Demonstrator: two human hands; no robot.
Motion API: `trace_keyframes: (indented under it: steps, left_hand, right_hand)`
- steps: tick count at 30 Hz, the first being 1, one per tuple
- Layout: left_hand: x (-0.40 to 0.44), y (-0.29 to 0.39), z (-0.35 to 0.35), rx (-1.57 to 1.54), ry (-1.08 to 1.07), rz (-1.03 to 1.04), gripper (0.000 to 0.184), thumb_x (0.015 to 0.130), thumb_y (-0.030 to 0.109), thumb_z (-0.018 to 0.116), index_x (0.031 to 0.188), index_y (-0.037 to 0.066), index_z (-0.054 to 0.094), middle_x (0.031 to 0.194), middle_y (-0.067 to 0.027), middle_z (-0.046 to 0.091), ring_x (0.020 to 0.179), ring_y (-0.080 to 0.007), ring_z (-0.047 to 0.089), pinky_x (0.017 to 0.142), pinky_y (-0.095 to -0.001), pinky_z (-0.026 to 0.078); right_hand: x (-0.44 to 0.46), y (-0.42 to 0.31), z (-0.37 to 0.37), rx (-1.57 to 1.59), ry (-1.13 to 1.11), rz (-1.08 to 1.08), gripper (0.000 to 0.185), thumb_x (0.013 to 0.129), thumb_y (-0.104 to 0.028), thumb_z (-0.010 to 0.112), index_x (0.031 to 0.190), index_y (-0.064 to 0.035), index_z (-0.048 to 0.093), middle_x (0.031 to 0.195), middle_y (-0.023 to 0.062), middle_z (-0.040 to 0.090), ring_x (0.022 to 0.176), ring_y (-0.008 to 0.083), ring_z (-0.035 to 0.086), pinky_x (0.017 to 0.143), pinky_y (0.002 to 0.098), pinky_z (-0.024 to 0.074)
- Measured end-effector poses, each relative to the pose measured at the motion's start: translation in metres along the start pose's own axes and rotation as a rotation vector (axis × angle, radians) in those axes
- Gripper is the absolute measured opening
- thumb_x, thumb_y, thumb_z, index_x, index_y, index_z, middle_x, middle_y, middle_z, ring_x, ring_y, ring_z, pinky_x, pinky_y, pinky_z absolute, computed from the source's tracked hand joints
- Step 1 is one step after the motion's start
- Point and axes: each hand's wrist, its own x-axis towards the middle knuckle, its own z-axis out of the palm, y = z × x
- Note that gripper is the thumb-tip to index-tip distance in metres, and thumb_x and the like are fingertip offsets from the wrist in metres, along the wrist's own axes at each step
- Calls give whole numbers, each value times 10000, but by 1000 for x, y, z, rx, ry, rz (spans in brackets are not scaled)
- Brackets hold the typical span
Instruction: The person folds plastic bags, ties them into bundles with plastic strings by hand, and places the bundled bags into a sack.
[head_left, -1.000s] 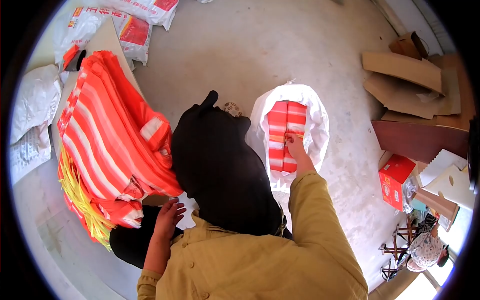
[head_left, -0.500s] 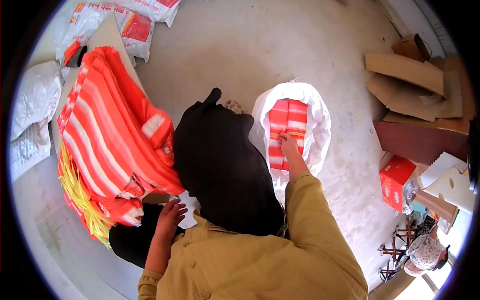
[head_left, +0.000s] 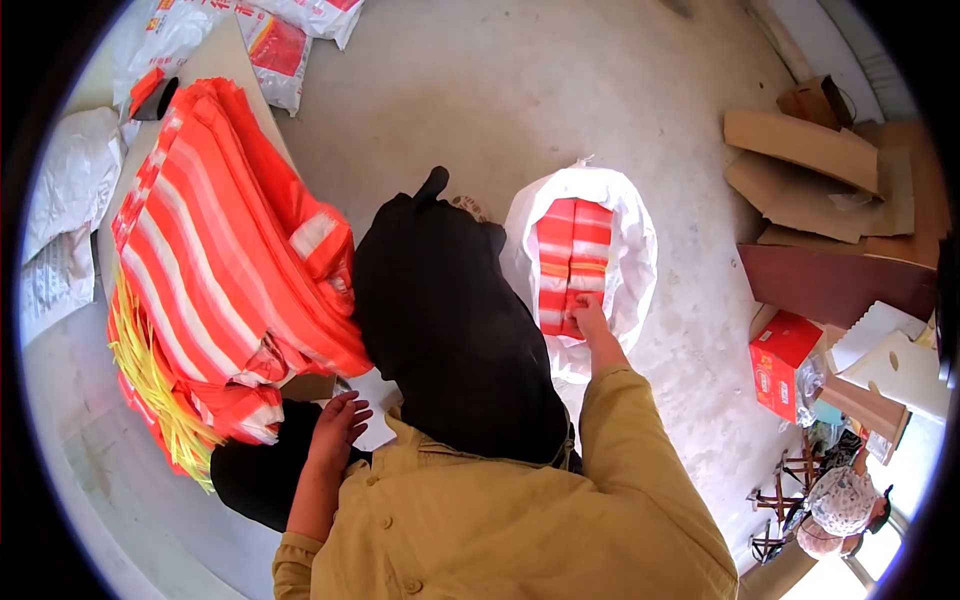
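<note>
My right hand (head_left: 590,315) reaches into a white woven sack (head_left: 640,240) and touches the near part of the red-and-white striped bundles (head_left: 572,240) inside. Its fingers look slightly bent and apart, with no hold on the bundle that I can make out. Two bundles lie side by side, and a yellow-orange band crosses them. My left hand (head_left: 343,420) hovers beside my black-clad leg, fingers loosely curled and apart, holding nothing. Near it, at the left, lies a tall stack of red-and-white striped sheets (head_left: 220,270). A bunch of yellow strips (head_left: 150,375) hangs along the stack's side.
White printed sacks (head_left: 275,60) lie at the upper left. Along the right are opened cardboard boxes (head_left: 805,150), a dark red board (head_left: 840,280) and a red box (head_left: 785,360). A person (head_left: 840,500) in a patterned top is at the lower right, near brown frames.
My right hand has left the band and moved toward me, down to the near part of the bundles. My left hand stays by my leg. The whole view has shifted slightly.
</note>
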Motion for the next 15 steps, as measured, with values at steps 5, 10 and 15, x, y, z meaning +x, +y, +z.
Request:
trace_keyframes:
  steps: [5, 10, 15]
  left_hand:
    - [-1, 2, -1, -13, 4, -1, 311, 1077, 195, 557, 1371, 94, 570, 1241, -78, 695, 1092, -204, 683, 893, -324, 534]
    - [1, -3, -4, -19, 7, -22, 320, 1077, 202, 559, 1377, 87, 564, 1237, -82, 695, 1096, -208, 683, 894, -329, 535]
    - [1, -2, -3, -11, -2, -12, 327, 1078, 201, 562, 1382, 81, 559, 1240, -84, 692, 1097, -208, 682, 893, -327, 534]
  right_hand:
    - [45, 64, 3, -243, 84, -79, 466, 887, 4, 640, 1321, -80, 492, 1008, 126, 677, 786, 223, 693, 664, 369, 584]
    - [37, 15, 9, -332, 112, 61, 383, 911, -67, 650, 1277, -73, 539, 1015, 147, 689, 864, 280, 708, 723, 410, 588]
    - [-26, -134, 7, -609, 266, -258, 389, 907, -161, 677, 1284, -80, 625, 1344, 156, 617, 1151, 353, 644, 959, 428, 544]
